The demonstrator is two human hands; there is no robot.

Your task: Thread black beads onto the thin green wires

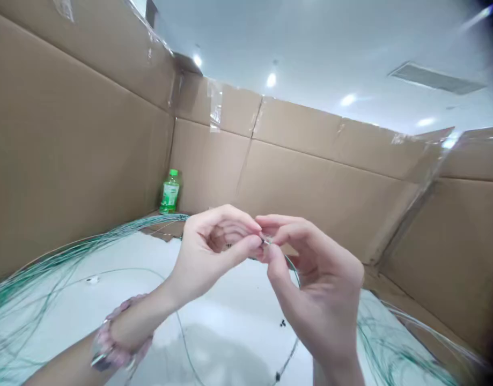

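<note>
Above the white work surface, both hands meet at their fingertips. My left hand, with a pink bead bracelet on its wrist, pinches a small dark piece between thumb and index finger. From the other side, my right hand pinches a thin green wire close to that piece. A bit of shiny metal or clear material shows between the fingertips; its exact kind is too small to make out. The wire runs down behind the right hand.
Cardboard walls surround the surface. A green bottle stands in the far left corner. Bundles of green wires lie along the left and right. Small black pieces and a small white item rest on the surface.
</note>
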